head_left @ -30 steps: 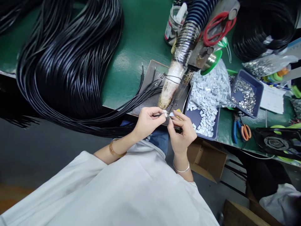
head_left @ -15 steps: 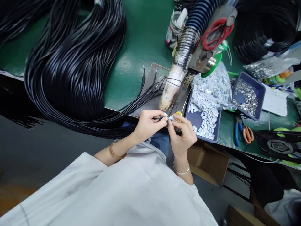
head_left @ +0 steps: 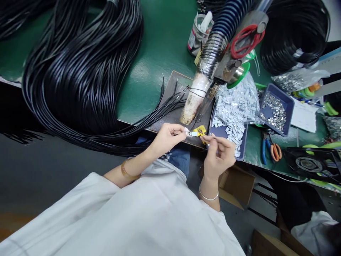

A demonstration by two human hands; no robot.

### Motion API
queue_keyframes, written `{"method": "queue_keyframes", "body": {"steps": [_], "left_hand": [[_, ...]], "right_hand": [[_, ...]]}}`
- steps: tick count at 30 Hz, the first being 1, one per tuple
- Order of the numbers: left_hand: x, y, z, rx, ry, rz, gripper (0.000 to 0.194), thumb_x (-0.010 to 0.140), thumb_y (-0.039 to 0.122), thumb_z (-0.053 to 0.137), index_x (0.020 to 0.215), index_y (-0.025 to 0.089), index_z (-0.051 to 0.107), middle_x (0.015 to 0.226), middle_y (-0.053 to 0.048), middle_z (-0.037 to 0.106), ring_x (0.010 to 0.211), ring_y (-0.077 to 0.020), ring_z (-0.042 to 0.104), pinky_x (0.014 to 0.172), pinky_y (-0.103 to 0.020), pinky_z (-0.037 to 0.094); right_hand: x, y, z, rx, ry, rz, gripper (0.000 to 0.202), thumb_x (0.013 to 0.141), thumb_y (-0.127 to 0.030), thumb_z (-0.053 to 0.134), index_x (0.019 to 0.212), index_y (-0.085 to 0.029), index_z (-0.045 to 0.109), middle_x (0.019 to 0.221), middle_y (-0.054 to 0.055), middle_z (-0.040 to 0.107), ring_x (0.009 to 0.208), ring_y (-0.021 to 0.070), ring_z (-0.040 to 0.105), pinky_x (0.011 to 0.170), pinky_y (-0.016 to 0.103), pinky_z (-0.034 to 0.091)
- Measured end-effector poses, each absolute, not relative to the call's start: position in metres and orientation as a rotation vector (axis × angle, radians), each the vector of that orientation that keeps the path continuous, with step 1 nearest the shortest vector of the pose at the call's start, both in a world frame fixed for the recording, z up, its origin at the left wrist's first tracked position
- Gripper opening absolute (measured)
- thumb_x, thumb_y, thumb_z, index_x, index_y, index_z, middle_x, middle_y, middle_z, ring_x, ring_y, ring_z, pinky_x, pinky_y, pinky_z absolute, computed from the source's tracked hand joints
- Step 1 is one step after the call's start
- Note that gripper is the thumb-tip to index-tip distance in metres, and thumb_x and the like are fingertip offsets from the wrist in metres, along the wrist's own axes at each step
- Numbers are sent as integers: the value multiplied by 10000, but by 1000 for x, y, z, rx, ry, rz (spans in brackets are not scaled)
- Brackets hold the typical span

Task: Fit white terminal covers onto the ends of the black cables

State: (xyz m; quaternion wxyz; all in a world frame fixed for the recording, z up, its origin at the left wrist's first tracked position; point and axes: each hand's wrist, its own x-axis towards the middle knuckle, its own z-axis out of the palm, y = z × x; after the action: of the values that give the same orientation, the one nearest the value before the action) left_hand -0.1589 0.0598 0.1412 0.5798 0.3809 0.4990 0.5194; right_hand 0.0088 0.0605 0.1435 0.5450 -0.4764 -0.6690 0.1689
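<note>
My left hand (head_left: 169,139) is closed in a pinch at the edge of the bench. From its fingertips sticks out a small metal connector with a pale blue tab (head_left: 193,134), pointing right. My right hand (head_left: 218,155) is apart from it, further right, with its fingers curled and thumb pressed in; whether something small sits between them I cannot make out. Just behind the connector lies a yellow tag (head_left: 199,130) on the dark work board (head_left: 170,87). Beyond the right hand stands a tray (head_left: 242,149) of small pale pieces, partly covered by the hand.
Black cables (head_left: 87,81) spread over the left bench. A ribbed hose (head_left: 229,21) with a taped nozzle (head_left: 190,106) hangs over the board beside a green spool (head_left: 241,76). To the right are a tray of metal parts (head_left: 286,106), blue pliers (head_left: 264,149), orange-handled scissors (head_left: 275,151) and a black fan (head_left: 311,163).
My right hand has let go of the connector and drawn away to the right, its fingers curling. My left hand has stayed nearly in place, still pinching. The view has shifted slightly.
</note>
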Motion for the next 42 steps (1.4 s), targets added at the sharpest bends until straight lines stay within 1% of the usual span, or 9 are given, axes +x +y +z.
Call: {"method": "queue_keyframes", "body": {"steps": [2, 5, 9, 14, 18, 22, 26, 36, 42], "left_hand": [[-159, 60, 142, 877, 1137, 1215, 106, 709, 190, 638, 659, 130, 710, 560, 36, 581, 513, -55, 409, 508, -191, 314], [-158, 62, 142, 852, 1123, 1241, 92, 695, 186, 651, 673, 128, 720, 565, 33, 608, 511, -54, 434, 516, -184, 344], [-155, 64, 140, 841, 1154, 1291, 87, 677, 203, 676, 672, 127, 718, 626, -1, 669, 585, -87, 543, 591, -200, 433], [-155, 62, 144, 871, 1197, 1311, 98, 687, 218, 674, 674, 129, 713, 572, 11, 619, 536, -80, 500, 541, -199, 411], [-156, 64, 148, 895, 1200, 1304, 112, 690, 217, 665, 665, 126, 725, 556, 5, 623, 550, -91, 531, 546, -196, 432], [-158, 65, 149, 940, 1229, 1285, 112, 685, 194, 657, 671, 121, 742, 626, -15, 692, 601, -106, 582, 581, -194, 468], [-159, 61, 145, 1018, 1232, 1213, 137, 711, 172, 646, 754, 127, 769, 708, -9, 718, 618, -103, 592, 591, -188, 475], [-157, 60, 143, 978, 1271, 1209, 121, 725, 204, 661, 736, 115, 741, 639, -8, 658, 604, -109, 574, 582, -196, 468], [-159, 58, 145, 1003, 1244, 1218, 128, 760, 209, 644, 740, 121, 734, 638, 0, 644, 613, -106, 568, 589, -193, 459]], "right_hand": [[6, 60, 140, -1101, -1769, 321, 135, 873, -133, 637, 976, -218, 617, 956, 25, 761, 907, 165, 751, 824, 319, 625], [0, 62, 136, -1016, -1932, 208, 124, 854, -116, 653, 923, -214, 620, 1071, 55, 753, 976, 164, 735, 840, 308, 616], [-5, 66, 135, -1012, -1920, 217, 83, 873, -134, 617, 895, -212, 601, 1085, 64, 747, 947, 162, 736, 810, 321, 625], [-8, 67, 138, -1010, -1886, 249, 122, 845, -104, 641, 893, -212, 614, 1089, 60, 744, 988, 163, 727, 831, 322, 632], [-10, 65, 141, -997, -1874, 287, 118, 834, -101, 648, 861, -208, 605, 1114, 77, 731, 989, 163, 726, 835, 328, 651], [-8, 63, 141, -986, -1893, 272, 145, 824, -96, 642, 824, -214, 557, 1117, 78, 729, 970, 156, 727, 806, 315, 658], [-5, 62, 141, -1000, -1928, 236, 156, 818, -101, 645, 825, -223, 549, 1082, 66, 743, 927, 151, 735, 785, 305, 648], [-6, 65, 140, -1026, -1922, 215, 111, 843, -115, 640, 853, -218, 598, 1036, 57, 757, 937, 154, 736, 803, 312, 624], [-8, 66, 143, -990, -1904, 213, 143, 806, -90, 672, 831, -214, 607, 1028, 69, 753, 919, 149, 733, 781, 285, 622]]}}
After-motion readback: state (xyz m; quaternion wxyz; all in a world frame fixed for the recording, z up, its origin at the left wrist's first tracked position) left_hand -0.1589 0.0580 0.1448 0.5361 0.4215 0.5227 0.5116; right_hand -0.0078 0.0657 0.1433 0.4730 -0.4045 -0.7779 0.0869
